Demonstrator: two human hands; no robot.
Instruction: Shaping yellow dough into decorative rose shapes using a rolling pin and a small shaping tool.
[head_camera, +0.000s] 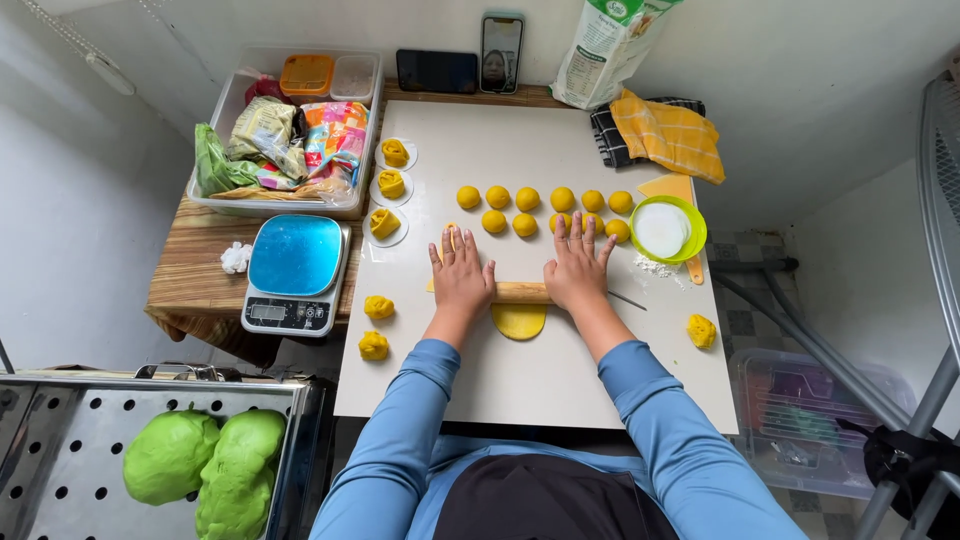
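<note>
Both palms are pressed flat on a wooden rolling pin lying across the middle of the white board. The left hand sits on the pin's nine o'clock end with fingers spread and straight, not curled round it; the right hand rests the same way toward three o'clock. Under the pin, poking out at six o'clock, is a flattened disc of yellow dough.

At twelve o'clock from the hands lie two rows of yellow dough balls, the nearest ones touching the fingertips. A green bowl of white flour stands at two o'clock from the right hand. At eleven o'clock, three shaped yellow pieces on small paper rounds line the board's edge. Two rough yellow lumps sit at eight o'clock from the left hand, and another at four o'clock from the right. A blue-topped kitchen scale stands off the board at nine o'clock
</note>
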